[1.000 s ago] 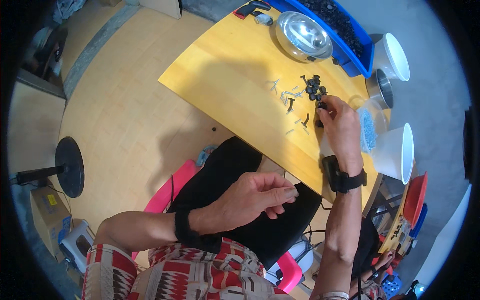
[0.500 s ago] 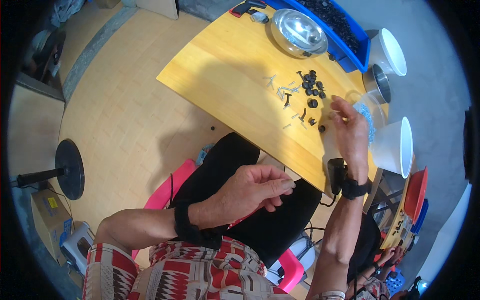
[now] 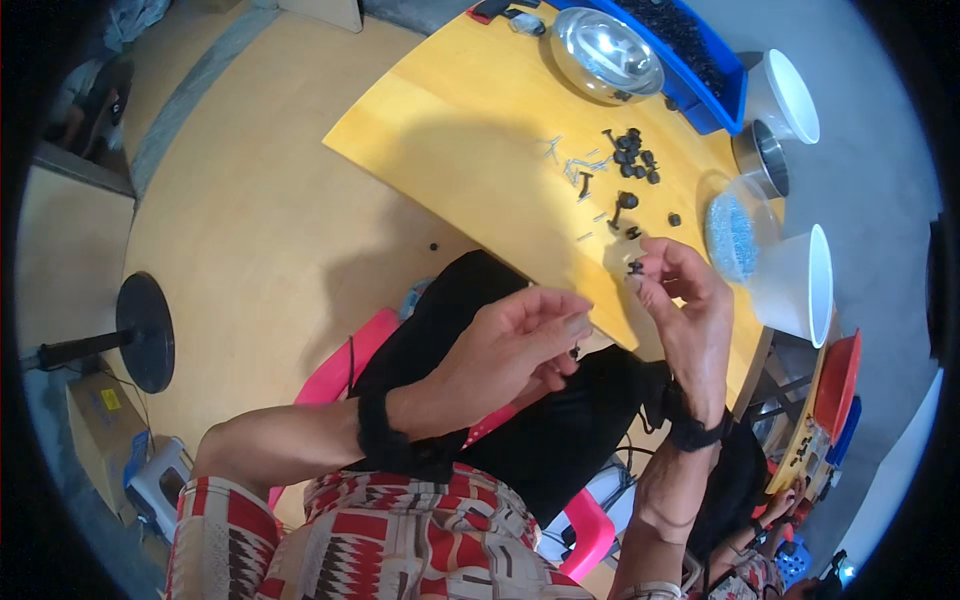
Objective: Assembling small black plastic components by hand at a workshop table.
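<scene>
My right hand [image 3: 690, 305] is over the table's near edge, thumb and fingers pinching a small black knob-like part [image 3: 636, 268]. To its left, above my lap, my left hand [image 3: 520, 340] has its fingers curled together; a small dark piece [image 3: 574, 352] peeks out below the thumb, mostly hidden. On the table beyond the right hand lie a cluster of round black parts [image 3: 630, 150], a black T-shaped piece [image 3: 585, 184] and thin silver pins [image 3: 580, 165]. A clear bowl of light-blue bits [image 3: 732, 235] stands right of them.
A shiny metal bowl [image 3: 607, 55] and a blue bin [image 3: 735, 112] of black parts are at the far side of the wooden table [image 3: 430, 150]. White tubs [image 3: 820, 285] and a steel bowl [image 3: 765, 160] line the right edge. A co-worker's hands [image 3: 785, 500] are at lower right.
My right hand has come down and nearer to me from beside the clear bowl, and now pinches a black part picked off the table. My left hand has risen slightly.
</scene>
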Available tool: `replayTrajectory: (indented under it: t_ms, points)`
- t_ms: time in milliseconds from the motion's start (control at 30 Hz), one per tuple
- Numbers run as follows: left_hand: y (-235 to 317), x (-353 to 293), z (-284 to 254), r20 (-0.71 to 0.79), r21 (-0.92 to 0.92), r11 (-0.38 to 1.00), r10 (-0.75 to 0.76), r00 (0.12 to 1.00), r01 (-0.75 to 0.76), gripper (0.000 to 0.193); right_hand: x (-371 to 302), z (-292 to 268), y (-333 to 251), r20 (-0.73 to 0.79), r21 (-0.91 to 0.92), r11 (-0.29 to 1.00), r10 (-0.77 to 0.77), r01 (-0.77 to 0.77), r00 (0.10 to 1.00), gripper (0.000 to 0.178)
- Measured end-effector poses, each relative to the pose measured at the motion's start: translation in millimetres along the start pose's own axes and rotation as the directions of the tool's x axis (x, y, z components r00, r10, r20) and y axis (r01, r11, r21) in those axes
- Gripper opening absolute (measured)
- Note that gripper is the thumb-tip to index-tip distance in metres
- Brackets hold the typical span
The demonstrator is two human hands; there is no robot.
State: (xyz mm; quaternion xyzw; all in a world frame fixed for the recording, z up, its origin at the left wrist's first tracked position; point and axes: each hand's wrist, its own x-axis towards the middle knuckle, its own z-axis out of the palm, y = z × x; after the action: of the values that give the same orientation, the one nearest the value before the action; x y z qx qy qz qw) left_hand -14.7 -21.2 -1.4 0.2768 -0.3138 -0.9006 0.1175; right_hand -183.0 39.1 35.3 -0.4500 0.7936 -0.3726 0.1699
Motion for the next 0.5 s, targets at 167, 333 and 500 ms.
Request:
replayTrajectory:
  t_ms: [167,333,500]
  points:
    - [-6,7,-2,0.010,-0.032,0.993,0.112,0.994,-0.112,0.028,-22,8,-7,0.057,0.043,0.988,-0.152,0.150,0.987,0.026]
    - [-15,14,-6,0.116,-0.048,0.978,0.205,0.972,-0.201,0.026,-36,12,-24,0.083,-0.133,0.950,-0.273,0.282,0.958,0.018]
    - [-12,6,-7,0.040,0.119,0.938,0.322,0.946,-0.324,0.019,-12,-17,4,-0.293,-0.109,0.994,-0.049,0.018,0.955,0.019]
